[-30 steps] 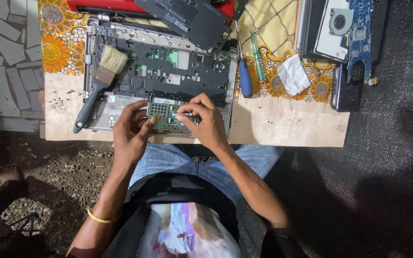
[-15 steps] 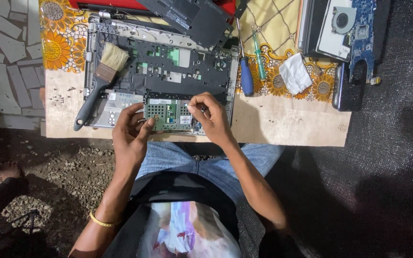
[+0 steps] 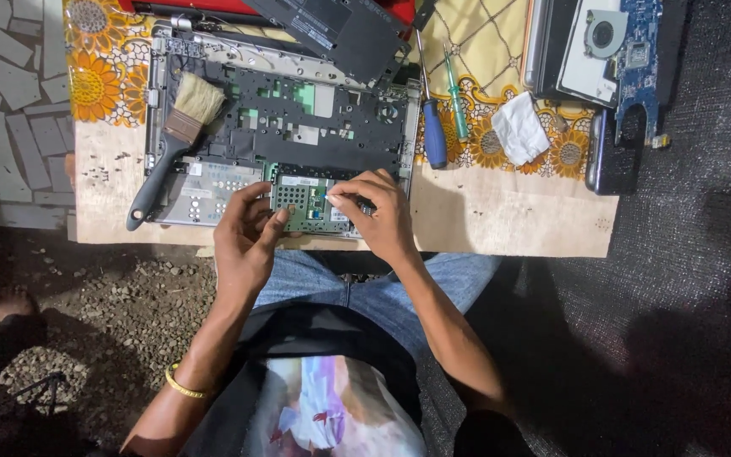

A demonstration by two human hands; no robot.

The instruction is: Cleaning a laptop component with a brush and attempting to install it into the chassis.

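At the near edge of the opened laptop chassis [image 3: 285, 118], both hands meet over a small green circuit board [image 3: 305, 206] seated in the palmrest. The left hand [image 3: 245, 245] braces the board's near-left side, thumb and fingers curled loosely against it, probably to steady it. The right hand [image 3: 380, 216] pinches its fingertips on something tiny at the board's right side; what it grips is too small to tell. A paintbrush [image 3: 171, 144] lies across the chassis's left side. To the right, on the wooden board [image 3: 501, 220], rest 2 screwdrivers, 1 blue-handled [image 3: 433, 140] and 1 green [image 3: 457, 110], beside a crumpled white cloth [image 3: 522, 131].
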